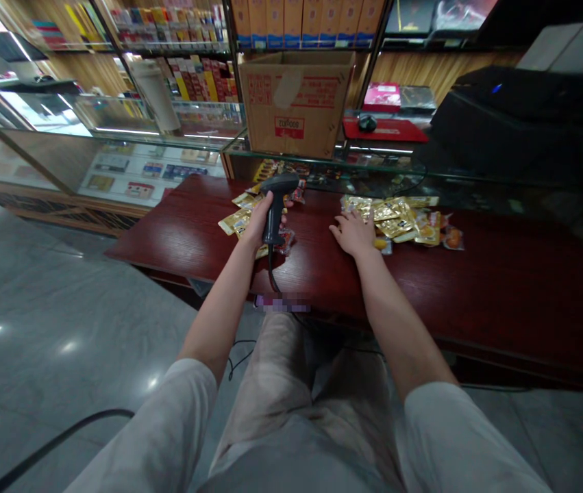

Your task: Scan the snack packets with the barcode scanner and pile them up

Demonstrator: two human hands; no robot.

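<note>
My left hand (257, 222) is wrapped round the grip of a black barcode scanner (274, 212), whose head tilts to the right and whose cable drops over the table's front edge. Under and beside it lie gold foil snack packets (234, 222) and a clear packet with red contents (286, 241). To the right, my right hand (355, 233) rests with fingers spread at the left end of a second pile of gold packets (397, 218). Its fingertips touch the nearest packet. An orange-filled clear packet (453, 237) sits at that pile's right end.
Both piles lie on a dark red wooden table (316, 270). Behind it, an open cardboard box (296, 103) stands on a glass counter (388, 171). A red mouse pad (394, 130) holds a black mouse (367, 122). Stocked shelves line the back. A dark machine (522, 130) is at right.
</note>
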